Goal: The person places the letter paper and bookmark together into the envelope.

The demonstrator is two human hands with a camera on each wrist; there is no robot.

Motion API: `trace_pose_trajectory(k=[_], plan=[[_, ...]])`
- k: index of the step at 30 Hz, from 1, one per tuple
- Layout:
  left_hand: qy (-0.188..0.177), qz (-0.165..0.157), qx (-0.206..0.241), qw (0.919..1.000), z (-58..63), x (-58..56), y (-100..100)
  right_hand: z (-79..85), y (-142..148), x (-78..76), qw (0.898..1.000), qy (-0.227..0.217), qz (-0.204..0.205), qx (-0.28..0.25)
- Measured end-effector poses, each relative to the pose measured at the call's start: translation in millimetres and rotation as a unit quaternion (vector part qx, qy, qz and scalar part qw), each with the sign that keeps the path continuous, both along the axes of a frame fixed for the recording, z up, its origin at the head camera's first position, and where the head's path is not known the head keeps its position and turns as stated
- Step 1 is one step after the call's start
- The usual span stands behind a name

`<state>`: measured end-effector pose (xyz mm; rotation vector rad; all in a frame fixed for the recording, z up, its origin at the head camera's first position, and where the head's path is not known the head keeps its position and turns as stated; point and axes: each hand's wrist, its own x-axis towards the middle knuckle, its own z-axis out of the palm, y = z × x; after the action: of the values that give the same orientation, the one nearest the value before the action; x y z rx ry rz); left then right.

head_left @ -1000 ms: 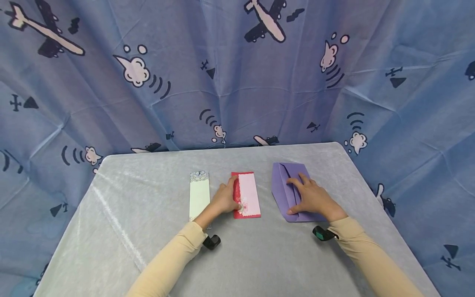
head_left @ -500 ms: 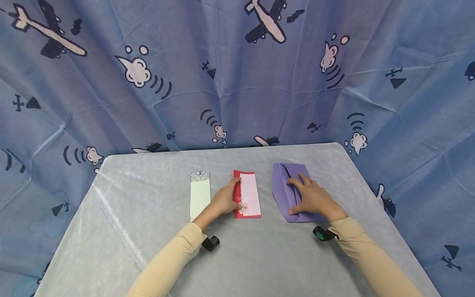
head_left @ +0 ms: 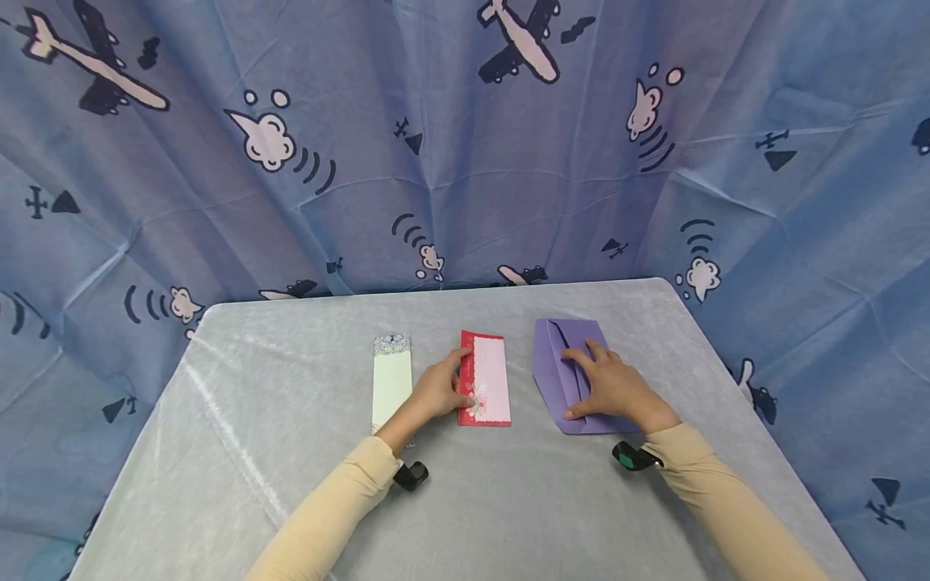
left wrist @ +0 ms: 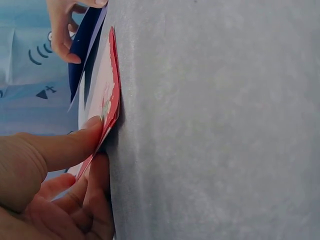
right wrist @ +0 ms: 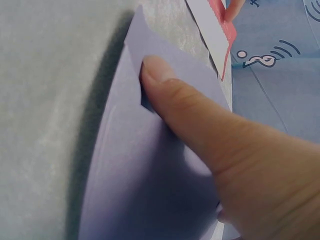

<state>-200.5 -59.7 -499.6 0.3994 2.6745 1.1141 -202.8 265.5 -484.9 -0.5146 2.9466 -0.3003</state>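
Note:
My left hand (head_left: 436,391) pinches the left edge of a red and pink flower-printed card (head_left: 492,379). In the left wrist view the thumb lies on top of the card (left wrist: 105,95) and the fingers are beneath, with that edge lifted. To its right is a purple envelope (head_left: 550,367), its flap folded out to the left. My right hand (head_left: 613,383) holds the envelope, thumb and fingers spread along its opening. The right wrist view shows the thumb (right wrist: 170,95) at a dark gap in the envelope (right wrist: 130,175); most other fingers are hidden there.
A pale green card (head_left: 391,379) with a blue patterned top lies left of the red card, partly under my left wrist. The grey cloth-covered table (head_left: 508,500) ends at a blue curtain (head_left: 349,161) with airplane prints.
The left hand's card has turned slightly, its top edge shifting a little right and away from me while its left edge lifts. The right hand and envelope stay where they were.

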Motion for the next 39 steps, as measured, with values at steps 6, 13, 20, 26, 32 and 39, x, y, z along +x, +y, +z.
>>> trace_pose_trajectory(k=[6,13,20,26,32,39], plan=[[0.006,-0.013,0.008,0.9999,-0.4,0.8,-0.3,-0.2,-0.2,0.5,1.000,0.002,0.001,-0.001],[-0.016,-0.016,0.024,0.9995,0.9,-0.5,3.1,0.3,-0.2,1.0,1.000,0.002,-0.002,-0.001],[-0.033,-0.025,0.032,0.9986,4.3,1.3,7.3,0.4,-0.4,2.5,1.000,0.000,-0.004,-0.003],[-0.056,-0.034,0.053,0.9964,4.3,3.1,7.6,-0.4,-0.7,2.8,1.000,0.000,-0.005,0.000],[-0.084,-0.046,0.105,0.9898,7.2,5.4,5.2,0.5,-1.5,3.0,1.000,0.009,0.000,-0.003],[-0.081,-0.049,0.133,0.9866,7.2,5.0,4.6,1.5,-2.1,2.7,1.000,0.010,-0.002,-0.001]])
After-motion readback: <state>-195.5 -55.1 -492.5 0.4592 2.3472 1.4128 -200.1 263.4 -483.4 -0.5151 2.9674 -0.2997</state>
